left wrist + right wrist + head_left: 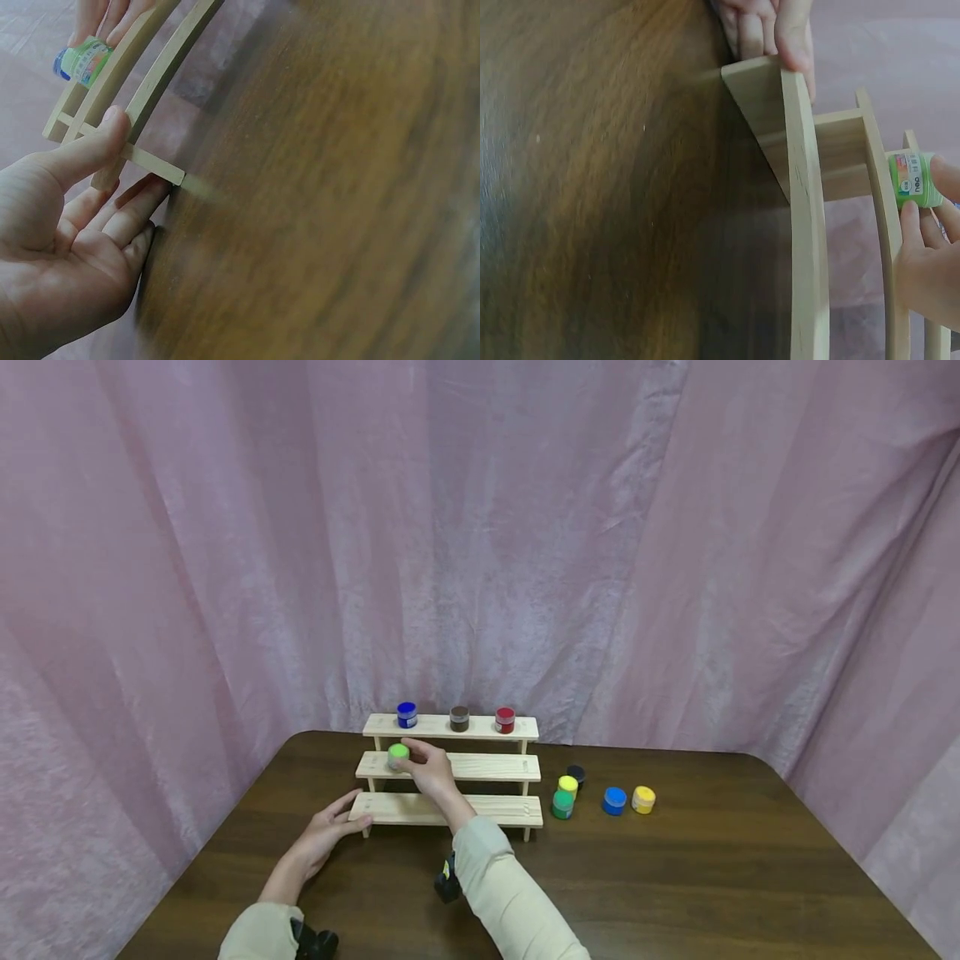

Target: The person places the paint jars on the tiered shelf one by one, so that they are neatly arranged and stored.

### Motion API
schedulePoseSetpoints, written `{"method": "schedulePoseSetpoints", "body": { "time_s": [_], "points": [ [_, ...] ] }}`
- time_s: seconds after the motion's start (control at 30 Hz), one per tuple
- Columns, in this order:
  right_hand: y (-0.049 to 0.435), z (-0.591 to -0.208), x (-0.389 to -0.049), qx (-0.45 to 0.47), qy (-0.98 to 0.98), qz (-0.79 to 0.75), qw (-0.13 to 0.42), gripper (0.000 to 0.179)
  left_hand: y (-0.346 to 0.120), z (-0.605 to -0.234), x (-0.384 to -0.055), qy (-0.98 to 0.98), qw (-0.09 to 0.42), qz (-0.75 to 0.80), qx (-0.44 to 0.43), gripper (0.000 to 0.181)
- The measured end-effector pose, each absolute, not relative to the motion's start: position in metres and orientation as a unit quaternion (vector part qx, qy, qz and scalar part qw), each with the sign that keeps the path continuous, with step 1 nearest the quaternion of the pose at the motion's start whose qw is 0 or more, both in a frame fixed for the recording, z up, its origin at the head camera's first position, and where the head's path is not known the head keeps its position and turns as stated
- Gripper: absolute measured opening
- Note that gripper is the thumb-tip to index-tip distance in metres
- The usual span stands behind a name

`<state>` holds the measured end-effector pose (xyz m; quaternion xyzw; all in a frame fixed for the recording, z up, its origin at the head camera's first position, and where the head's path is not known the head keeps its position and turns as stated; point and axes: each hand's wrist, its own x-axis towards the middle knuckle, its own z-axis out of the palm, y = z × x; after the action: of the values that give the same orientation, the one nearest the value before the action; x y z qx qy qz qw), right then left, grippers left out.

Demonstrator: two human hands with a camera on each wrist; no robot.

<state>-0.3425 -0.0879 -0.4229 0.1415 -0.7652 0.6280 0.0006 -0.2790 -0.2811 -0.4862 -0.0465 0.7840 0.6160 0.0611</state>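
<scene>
Lime jar (398,755) is poising at the left of the middle shelf (495,767) of our rack (495,811), green showing around its label (916,174); we cannot tell whether it is touching the board. Our right hand (431,772) is pinching it between thumb and fingers, while our left hand (330,827) is gripping the bottom shelf's left end. Blue (407,716), brown (460,720) and red jars (505,722) are lining the top shelf (432,725); five more jars (614,802) are standing right of it.

The wooden stand's (468,767) middle tier (495,767) is open from the right hand (431,771) to its right edge. The left hand (324,833) blocks the bottom tier's (487,810) left edge; a green jar (562,805) stands near the right one. Tabletop (720,860) lies bare from the orange-yellow jar (642,800) to its right edge.
</scene>
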Motion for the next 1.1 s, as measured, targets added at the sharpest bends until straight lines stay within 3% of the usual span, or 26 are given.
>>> {"method": "schedulePoseSetpoints", "body": {
  "time_s": [0.3, 0.6, 0.93, 1.1],
  "points": [
    [-0.084, -0.424, -0.347, 0.164, -0.788, 0.593, -0.014, 0.045, -0.281, -0.488, -0.279, 0.785, 0.062, 0.614, -0.048, 0.077],
    [-0.077, -0.423, -0.350, 0.118, -0.698, 0.702, -0.075, 0.043, -0.278, -0.489, -0.277, 0.788, 0.062, 0.611, -0.048, 0.078],
    [-0.060, -0.411, -0.340, 0.080, -0.663, 0.743, -0.050, 0.043, -0.278, -0.486, -0.280, 0.783, 0.064, 0.617, -0.042, 0.079],
    [-0.049, -0.408, -0.337, 0.113, -0.669, 0.735, -0.027, 0.043, -0.280, -0.484, -0.276, 0.782, 0.066, 0.618, -0.045, 0.079]
  ]
}}
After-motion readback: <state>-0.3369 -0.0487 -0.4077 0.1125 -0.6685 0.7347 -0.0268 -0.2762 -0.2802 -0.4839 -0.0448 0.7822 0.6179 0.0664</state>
